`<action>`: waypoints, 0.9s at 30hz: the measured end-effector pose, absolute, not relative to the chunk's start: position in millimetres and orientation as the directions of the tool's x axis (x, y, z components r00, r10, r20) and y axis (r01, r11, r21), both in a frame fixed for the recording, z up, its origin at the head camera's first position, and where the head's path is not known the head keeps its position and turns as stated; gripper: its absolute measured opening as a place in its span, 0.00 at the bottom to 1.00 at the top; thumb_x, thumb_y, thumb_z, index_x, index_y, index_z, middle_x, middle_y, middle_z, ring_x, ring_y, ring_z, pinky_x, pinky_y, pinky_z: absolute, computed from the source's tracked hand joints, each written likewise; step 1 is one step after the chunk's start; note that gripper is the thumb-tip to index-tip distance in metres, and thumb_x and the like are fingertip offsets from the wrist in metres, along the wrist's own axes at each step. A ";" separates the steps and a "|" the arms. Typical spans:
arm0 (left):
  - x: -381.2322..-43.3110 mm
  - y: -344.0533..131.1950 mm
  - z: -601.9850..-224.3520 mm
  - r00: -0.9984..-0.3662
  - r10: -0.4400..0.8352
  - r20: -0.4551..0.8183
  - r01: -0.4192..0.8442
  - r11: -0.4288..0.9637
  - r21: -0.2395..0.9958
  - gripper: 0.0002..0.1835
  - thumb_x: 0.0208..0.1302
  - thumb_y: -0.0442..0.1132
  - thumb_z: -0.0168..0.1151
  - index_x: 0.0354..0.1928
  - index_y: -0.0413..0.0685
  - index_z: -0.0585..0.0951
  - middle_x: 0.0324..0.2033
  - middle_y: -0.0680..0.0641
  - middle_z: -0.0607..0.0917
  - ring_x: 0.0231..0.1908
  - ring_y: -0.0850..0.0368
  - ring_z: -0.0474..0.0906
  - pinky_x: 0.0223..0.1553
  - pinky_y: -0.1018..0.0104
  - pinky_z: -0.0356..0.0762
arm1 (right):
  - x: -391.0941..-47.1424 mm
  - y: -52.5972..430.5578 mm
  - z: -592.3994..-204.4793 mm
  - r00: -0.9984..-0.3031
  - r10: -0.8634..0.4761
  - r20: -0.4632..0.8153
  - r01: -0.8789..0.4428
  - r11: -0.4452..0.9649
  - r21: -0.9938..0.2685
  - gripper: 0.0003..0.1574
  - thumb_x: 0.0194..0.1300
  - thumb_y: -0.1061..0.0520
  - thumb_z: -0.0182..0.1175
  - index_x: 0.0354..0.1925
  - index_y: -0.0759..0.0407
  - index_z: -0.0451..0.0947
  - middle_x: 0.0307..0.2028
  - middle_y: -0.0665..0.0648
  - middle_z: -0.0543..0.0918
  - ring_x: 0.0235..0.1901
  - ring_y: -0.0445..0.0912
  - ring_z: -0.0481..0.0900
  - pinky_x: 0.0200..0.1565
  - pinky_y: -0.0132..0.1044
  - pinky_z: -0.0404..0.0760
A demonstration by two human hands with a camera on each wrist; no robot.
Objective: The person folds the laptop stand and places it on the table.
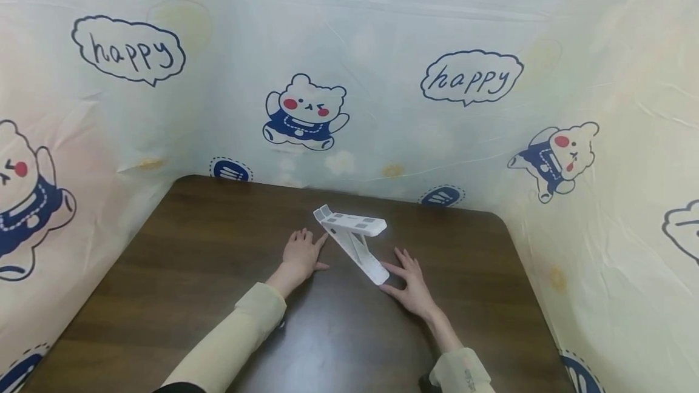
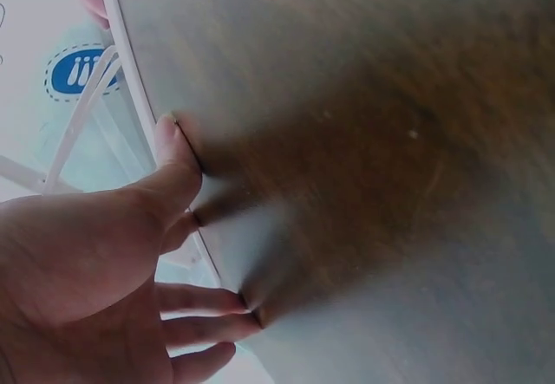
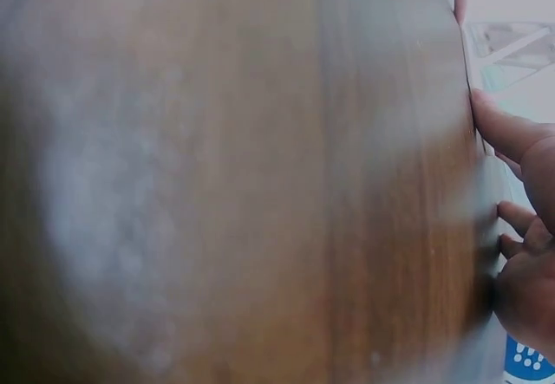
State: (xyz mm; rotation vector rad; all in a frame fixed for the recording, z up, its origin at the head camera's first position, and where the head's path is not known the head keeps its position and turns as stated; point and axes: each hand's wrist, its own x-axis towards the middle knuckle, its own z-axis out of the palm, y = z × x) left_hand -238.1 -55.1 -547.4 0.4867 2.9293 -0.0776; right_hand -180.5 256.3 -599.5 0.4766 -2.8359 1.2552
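A white folding stand (image 1: 355, 241), most likely a laptop stand, is propped up on the dark wooden table (image 1: 218, 247), its top arm with grey pads raised on a strut. My left hand (image 1: 300, 258) rests fingertips-down on the tabletop, one finger reaching to the stand's far left end. At the near right end, my right hand (image 1: 413, 290) has thumb and forefinger spread on either side of the rounded tip, the other fingers loosely extended. Part of the pale stand (image 2: 82, 120) shows beyond my left thumb in the left wrist view.
A cloth backdrop (image 1: 377, 35) printed with bears and "happy" bubbles surrounds the table's back and sides. The table's far edge (image 1: 464, 205) meets it behind the stand. Pale sleeves (image 1: 229, 338) cover both forearms.
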 end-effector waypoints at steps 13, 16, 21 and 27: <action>-238.7 -64.7 -552.1 -0.921 0.376 -0.108 0.361 0.923 0.132 0.46 0.66 0.64 0.75 0.81 0.53 0.74 0.66 0.29 0.77 0.72 0.29 0.72 0.75 0.25 0.71 | -177.3 251.9 -607.3 -0.938 -0.293 0.183 -0.337 0.654 -0.677 0.35 0.66 0.47 0.79 0.68 0.51 0.86 0.82 0.74 0.65 0.84 0.78 0.52 0.78 0.85 0.42; -235.6 -65.6 -555.1 -0.914 0.380 -0.143 0.349 0.915 0.202 0.47 0.70 0.65 0.72 0.83 0.51 0.71 0.73 0.25 0.72 0.76 0.25 0.67 0.76 0.20 0.65 | -175.3 254.3 -612.5 -0.919 -0.337 0.206 -0.388 0.673 -0.630 0.37 0.70 0.41 0.75 0.72 0.50 0.82 0.82 0.75 0.66 0.82 0.80 0.54 0.76 0.87 0.45; -228.9 -61.8 -560.5 -0.893 0.406 -0.194 0.326 0.881 0.343 0.49 0.75 0.67 0.65 0.85 0.44 0.65 0.84 0.25 0.58 0.85 0.24 0.52 0.83 0.21 0.52 | -171.4 256.1 -605.9 -0.919 -0.377 0.115 -0.375 0.746 -0.551 0.41 0.75 0.37 0.69 0.78 0.47 0.76 0.85 0.69 0.63 0.85 0.74 0.53 0.80 0.83 0.45; -228.8 -55.9 -562.7 -0.889 0.422 -0.177 0.334 0.862 0.381 0.51 0.77 0.67 0.63 0.85 0.39 0.62 0.87 0.29 0.54 0.87 0.28 0.48 0.85 0.24 0.47 | -174.2 251.2 -594.2 -0.932 -0.362 0.009 -0.321 0.816 -0.480 0.41 0.77 0.37 0.68 0.81 0.45 0.72 0.87 0.61 0.60 0.89 0.66 0.49 0.85 0.76 0.44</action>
